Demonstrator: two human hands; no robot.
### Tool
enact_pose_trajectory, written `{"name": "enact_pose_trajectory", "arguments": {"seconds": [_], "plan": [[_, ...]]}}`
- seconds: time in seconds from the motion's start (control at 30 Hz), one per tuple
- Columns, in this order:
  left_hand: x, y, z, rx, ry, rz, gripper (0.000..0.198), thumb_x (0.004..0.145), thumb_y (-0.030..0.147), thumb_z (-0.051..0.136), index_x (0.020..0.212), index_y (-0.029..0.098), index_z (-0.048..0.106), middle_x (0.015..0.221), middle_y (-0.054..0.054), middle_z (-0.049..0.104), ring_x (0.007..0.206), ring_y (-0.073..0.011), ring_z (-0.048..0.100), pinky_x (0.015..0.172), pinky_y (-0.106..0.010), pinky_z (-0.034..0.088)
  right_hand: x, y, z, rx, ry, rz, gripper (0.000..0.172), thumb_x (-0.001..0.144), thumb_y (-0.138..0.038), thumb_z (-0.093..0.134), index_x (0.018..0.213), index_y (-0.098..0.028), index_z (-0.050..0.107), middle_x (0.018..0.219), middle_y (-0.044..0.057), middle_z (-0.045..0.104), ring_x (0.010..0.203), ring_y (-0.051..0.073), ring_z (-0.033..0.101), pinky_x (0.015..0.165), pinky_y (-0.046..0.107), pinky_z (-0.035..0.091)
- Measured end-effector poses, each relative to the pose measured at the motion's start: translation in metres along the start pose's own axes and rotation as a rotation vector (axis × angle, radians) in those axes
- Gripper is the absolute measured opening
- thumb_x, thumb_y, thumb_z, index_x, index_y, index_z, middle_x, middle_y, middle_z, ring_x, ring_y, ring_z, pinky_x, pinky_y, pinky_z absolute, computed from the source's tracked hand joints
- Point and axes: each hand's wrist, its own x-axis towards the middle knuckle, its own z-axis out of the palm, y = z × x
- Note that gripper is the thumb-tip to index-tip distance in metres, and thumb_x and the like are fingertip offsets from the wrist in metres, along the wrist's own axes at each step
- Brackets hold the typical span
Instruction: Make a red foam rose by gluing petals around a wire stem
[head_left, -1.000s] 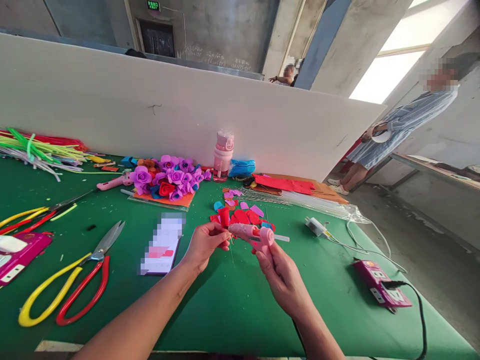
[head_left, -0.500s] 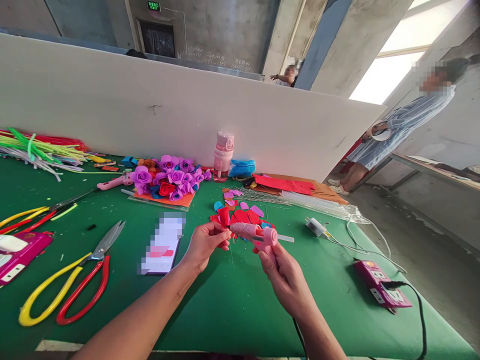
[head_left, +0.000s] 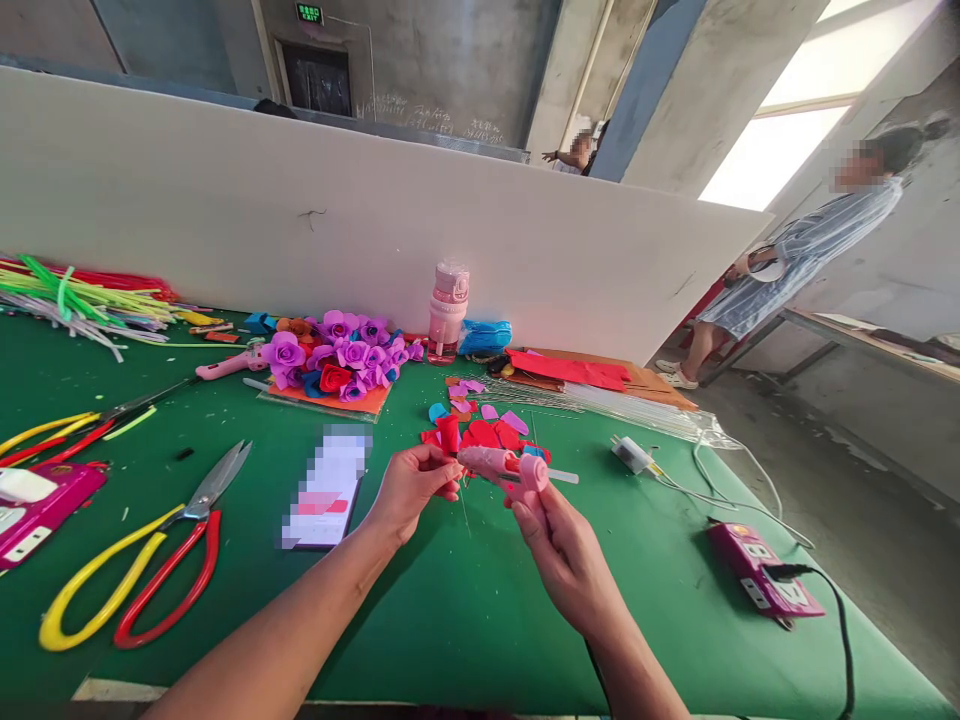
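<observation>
Left hand (head_left: 416,490) pinching the lower end of a red paper roll (head_left: 448,434) between thumb and fingers; roll stands up out of the pinch, wider end on top. Right hand (head_left: 559,550) wrapped round the handle of a pink glue gun (head_left: 487,460), nozzle aimed at the base of the roll, just beside the left fingertips. Can't tell if nozzle touches the paper, or if any glue is out. Step looks like gluing that base. To do it well: hold the left pinch light so the roll isn't crushed, thumb tip out of the nozzle's line since it's probably hot, turn the roll rather than swing the gun, squeeze a small dab only, then press the paper till it grips. Glue stick (head_left: 564,477) pokes out behind the right hand's grip; cord (head_left: 598,670) runs down below that wrist, should hang slack. Loose petals (head_left: 480,432) lie just beyond both grips, so drips could land there. Phone (head_left: 322,500) near, left of the left grip; scissors (head_left: 199,510) farther left, well apart.
</observation>
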Motion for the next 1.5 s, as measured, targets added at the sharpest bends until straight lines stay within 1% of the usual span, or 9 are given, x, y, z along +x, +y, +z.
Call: {"name": "enact_pose_trajectory", "arguments": {"seconds": [0.33,0.5,0.63,0.77,0.87,0.97,1.03,1.27,1.5], "plan": [[0.003,-0.004,-0.004,-0.064,-0.006,-0.037,0.03,0.052,0.028,0.084,0.063,0.013,0.061,0.057,0.0,0.063,0.049,-0.0086,0.056,0.048,-0.022,0.048,-0.002,0.009,-0.019,0.552,0.034,0.373,0.038,0.087,-0.052,0.051,0.098,-0.017,0.061,0.059,-0.003,0.049,0.051,0.011,0.04,0.048,0.023,0.034],[0.003,-0.002,-0.005,-0.101,-0.024,-0.057,0.031,0.053,0.029,0.085,0.066,0.013,0.062,0.059,0.0,0.064,0.051,-0.0087,0.056,0.049,-0.022,0.048,-0.011,0.051,-0.053,0.619,0.163,0.578,0.042,0.076,-0.054,0.064,0.094,-0.016,0.063,0.064,0.002,0.059,0.055,0.014,0.05,0.051,0.026,0.04],[0.003,0.0,-0.005,-0.116,-0.023,-0.062,0.033,0.051,0.029,0.085,0.066,0.013,0.061,0.058,0.0,0.064,0.05,-0.0088,0.056,0.047,-0.021,0.047,-0.025,0.097,-0.08,0.393,0.308,0.747,0.054,0.062,-0.062,0.07,0.091,-0.017,0.064,0.059,-0.001,0.056,0.051,0.015,0.05,0.047,0.025,0.038],[0.001,0.002,-0.003,-0.104,-0.011,-0.044,0.033,0.051,0.029,0.085,0.065,0.013,0.06,0.058,0.0,0.064,0.05,-0.0091,0.056,0.046,-0.021,0.047,-0.035,0.127,-0.096,-0.071,0.276,0.73,0.06,0.064,-0.072,0.057,0.086,-0.016,0.066,0.046,-0.003,0.047,0.045,0.016,0.047,0.047,0.028,0.034],[0.0,0.004,-0.003,-0.092,-0.001,-0.012,0.031,0.052,0.028,0.084,0.065,0.013,0.061,0.059,0.0,0.064,0.05,-0.0093,0.056,0.047,-0.022,0.048,-0.035,0.131,-0.099,-0.439,0.231,0.682,0.056,0.07,-0.068,0.048,0.084,-0.018,0.067,0.054,0.004,0.057,0.057,0.025,0.057,0.057,0.036,0.042],[-0.001,0.005,-0.003,-0.09,-0.002,0.013,0.029,0.053,0.028,0.084,0.066,0.013,0.062,0.058,0.0,0.064,0.051,-0.0095,0.056,0.048,-0.022,0.048,-0.022,0.117,-0.089,-0.705,0.386,0.547,0.052,0.072,-0.063,0.047,0.088,-0.017,0.068,0.085,0.016,0.065,0.085,0.036,0.059,0.073,0.047,0.044],[-0.001,0.005,-0.003,-0.089,-0.009,0.016,0.028,0.054,0.028,0.084,0.067,0.013,0.063,0.057,0.0,0.063,0.052,-0.0096,0.056,0.049,-0.022,0.048,-0.005,0.097,-0.07,-0.585,0.455,0.419,0.05,0.075,-0.059,0.047,0.096,-0.018,0.066,0.099,0.017,0.064,0.095,0.035,0.057,0.079,0.048,0.044],[0.0,0.007,-0.003,-0.113,-0.037,0.03,0.028,0.056,0.03,0.084,0.067,0.013,0.065,0.06,0.0,0.064,0.053,-0.0093,0.056,0.05,-0.021,0.046,0.07,0.012,0.027,0.484,-0.125,0.285,0.042,0.075,-0.047,0.066,0.105,-0.018,0.067,0.11,0.01,0.068,0.1,0.024,0.061,0.085,0.035,0.046],[-0.001,0.005,-0.002,-0.179,-0.104,0.032,0.026,0.054,0.027,0.084,0.066,0.014,0.065,0.06,0.002,0.06,0.052,-0.0084,0.051,0.05,-0.021,0.044,0.072,0.007,0.064,0.491,-0.055,0.217,0.035,0.064,-0.032,0.073,0.095,-0.016,0.067,0.089,0.005,0.069,0.081,0.02,0.062,0.072,0.03,0.047]]}}
